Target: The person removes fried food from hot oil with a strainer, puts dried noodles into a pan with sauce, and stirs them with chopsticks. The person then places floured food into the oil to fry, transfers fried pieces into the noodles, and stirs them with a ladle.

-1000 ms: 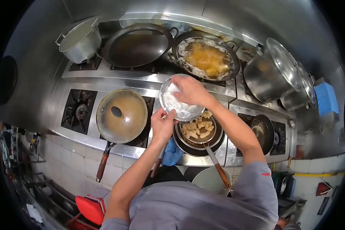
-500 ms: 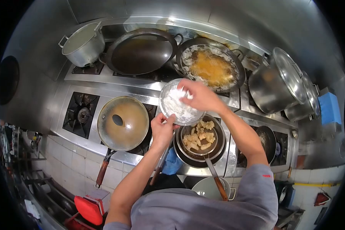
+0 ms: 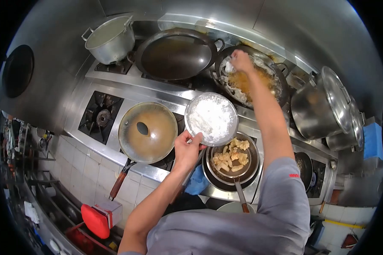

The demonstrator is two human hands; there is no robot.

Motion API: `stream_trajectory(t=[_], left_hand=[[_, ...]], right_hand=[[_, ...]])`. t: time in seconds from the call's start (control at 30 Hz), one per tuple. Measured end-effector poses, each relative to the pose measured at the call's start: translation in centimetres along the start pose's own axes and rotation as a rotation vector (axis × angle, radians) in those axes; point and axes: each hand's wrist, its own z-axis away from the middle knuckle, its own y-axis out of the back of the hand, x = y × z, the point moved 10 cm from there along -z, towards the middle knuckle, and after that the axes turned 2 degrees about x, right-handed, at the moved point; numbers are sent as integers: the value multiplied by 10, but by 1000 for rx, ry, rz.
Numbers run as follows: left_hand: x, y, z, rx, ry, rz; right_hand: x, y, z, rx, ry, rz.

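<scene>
My left hand (image 3: 189, 149) grips the near left rim of a round metal bowl (image 3: 232, 121) that holds white powder (image 3: 210, 115). My right hand (image 3: 241, 60) is over the far left part of a wok of bubbling yellow oil (image 3: 259, 80), its fingers closed round a white, powder-coated piece (image 3: 229, 67). Pale foam lies round the edge of the oil. Just below the bowl, a strainer (image 3: 236, 179) with several golden fried pieces (image 3: 231, 157) rests over a dark pan.
A second dark wok (image 3: 175, 55) and a tall pot (image 3: 110, 44) stand at the back left. A glass-lidded pan (image 3: 148, 138) sits left of the bowl, its handle (image 3: 118, 185) jutting out. Large lidded pots (image 3: 317, 108) are at the right, a blue cloth (image 3: 197, 182) beside the strainer.
My right hand has left the powder bowl and moved away from me to the oil wok with a white piece. My left hand still holds the bowl. The view has shifted.
</scene>
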Motion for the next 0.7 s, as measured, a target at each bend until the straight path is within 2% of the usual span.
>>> stream_trajectory(t=[0.07, 0.13, 0.2, 0.27, 0.33, 0.47, 0.57, 0.6, 0.67, 0.7], left_hand=[[1, 3, 0, 5, 8, 0], [1, 4, -4, 2, 10, 7], [3, 2, -8, -7, -15, -17], [4, -5, -9, -22, -32, -4], [7, -12, -11, -35, -84, -93], [-5, -21, -16, -63, -108, -163], [0, -28, -16, -73, -83, -120], [1, -31, -16, -74, -53, -49], [0, -33, -18, -88, -49, -53], [-2, -33, -19, -89, -24, -19]], right_hand=[[-46, 57, 10, 75, -31, -127], [-116, 85, 53, -26, 59, -280], [-186, 79, 116, -309, 203, -305], [-212, 51, 167, -432, 304, -229], [-219, 42, 192, -372, 242, -94], [-201, 43, 202, -373, 164, -160], [-201, 99, 203, -118, 137, -361], [-192, 97, 205, -114, 135, -356], [-194, 75, 221, -225, 397, -191], [-193, 82, 221, -205, 364, -206]])
